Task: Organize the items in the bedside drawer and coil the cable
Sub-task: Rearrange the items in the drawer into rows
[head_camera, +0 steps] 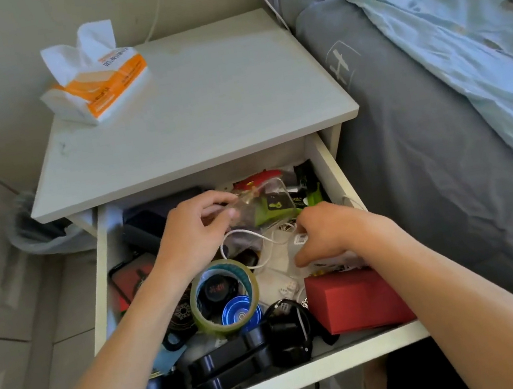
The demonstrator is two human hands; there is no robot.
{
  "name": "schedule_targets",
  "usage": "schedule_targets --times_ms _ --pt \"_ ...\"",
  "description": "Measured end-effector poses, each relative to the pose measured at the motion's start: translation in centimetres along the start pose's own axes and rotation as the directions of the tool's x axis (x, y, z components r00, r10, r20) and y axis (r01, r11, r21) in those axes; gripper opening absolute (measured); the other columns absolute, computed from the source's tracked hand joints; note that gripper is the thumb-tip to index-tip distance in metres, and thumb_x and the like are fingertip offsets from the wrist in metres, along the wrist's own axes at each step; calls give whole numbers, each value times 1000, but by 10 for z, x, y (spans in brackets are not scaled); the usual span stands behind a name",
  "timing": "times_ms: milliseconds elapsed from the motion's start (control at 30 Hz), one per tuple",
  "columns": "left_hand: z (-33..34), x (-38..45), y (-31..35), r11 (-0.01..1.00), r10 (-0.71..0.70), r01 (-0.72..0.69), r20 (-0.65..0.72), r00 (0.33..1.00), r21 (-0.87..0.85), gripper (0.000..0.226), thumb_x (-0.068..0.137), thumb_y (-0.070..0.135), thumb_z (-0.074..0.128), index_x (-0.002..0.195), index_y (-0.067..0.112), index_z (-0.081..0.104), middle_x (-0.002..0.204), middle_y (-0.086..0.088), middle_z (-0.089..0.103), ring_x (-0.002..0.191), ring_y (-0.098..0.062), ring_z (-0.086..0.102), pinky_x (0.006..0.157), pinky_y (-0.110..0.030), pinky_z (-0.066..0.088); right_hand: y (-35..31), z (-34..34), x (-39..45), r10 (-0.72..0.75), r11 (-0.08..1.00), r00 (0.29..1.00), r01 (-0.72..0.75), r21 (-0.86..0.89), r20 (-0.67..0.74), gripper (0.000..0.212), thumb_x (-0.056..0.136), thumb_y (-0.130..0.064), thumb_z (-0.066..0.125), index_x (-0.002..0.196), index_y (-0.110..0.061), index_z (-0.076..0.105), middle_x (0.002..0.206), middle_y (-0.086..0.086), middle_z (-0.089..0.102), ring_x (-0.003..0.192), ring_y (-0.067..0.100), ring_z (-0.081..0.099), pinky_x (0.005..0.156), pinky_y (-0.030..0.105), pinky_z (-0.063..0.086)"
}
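One head-worn wide-angle view looks forward and steeply down from close above the open bedside drawer [328, 164] — nightstand top [199, 108] beyond, bed [448, 160] at right, both forearms entering from below.

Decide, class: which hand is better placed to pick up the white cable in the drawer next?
Probably the right hand: it rests beside the thin white cable, and its fingers appear free. The left hand already pinches a clear plastic bag above it.
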State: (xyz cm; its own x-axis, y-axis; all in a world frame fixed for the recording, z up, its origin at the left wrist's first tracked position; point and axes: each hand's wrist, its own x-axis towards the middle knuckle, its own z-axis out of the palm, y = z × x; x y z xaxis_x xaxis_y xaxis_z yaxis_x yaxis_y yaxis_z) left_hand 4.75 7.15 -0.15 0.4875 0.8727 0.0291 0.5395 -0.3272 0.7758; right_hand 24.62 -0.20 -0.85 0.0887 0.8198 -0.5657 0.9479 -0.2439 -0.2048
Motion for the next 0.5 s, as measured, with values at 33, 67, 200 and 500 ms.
schedule_targets --times_ms 33,67,200,500 --pt "-3 -2 2 998 58 -57 -40 998 39 22 93 17 68 109 31 73 97 23 71 94 10 65 83 -6 45 2 -4 -1 16 1000 999 -15 20 -38 44 78 -52 72 97 -14 61 93 3 63 86 22 61 76 34 54" --pt "-6 -4 3 994 95 -91 -64 993 67 23 93 17 68 110 31 74 99 23 70 96 10 64 85 -5 44 4 -9 -3 31 998 995 -26 57 -99 46 80 -54 69 96 -13 60 91 4 63 83 21 60 72 33 53" --pt "-15 -15 10 998 47 -49 -47 998 -45 20 92 18 68 106 31 75 97 19 74 96 5 66 89 -17 48 4 -24 -20 46 837 961 111 536 -271 37 88 -49 65 107 -17 57 96 -1 69 84 14 65 74 33 55" --pt "-57 -17 -14 985 -168 171 68 983 -30 37 98 8 50 127 27 63 125 16 63 120 1 54 110 -31 39 -30 -15 -10 128 322 963 186 928 -237 9 99 -8 53 97 -6 62 80 15 68 57 15 64 55 27 56"
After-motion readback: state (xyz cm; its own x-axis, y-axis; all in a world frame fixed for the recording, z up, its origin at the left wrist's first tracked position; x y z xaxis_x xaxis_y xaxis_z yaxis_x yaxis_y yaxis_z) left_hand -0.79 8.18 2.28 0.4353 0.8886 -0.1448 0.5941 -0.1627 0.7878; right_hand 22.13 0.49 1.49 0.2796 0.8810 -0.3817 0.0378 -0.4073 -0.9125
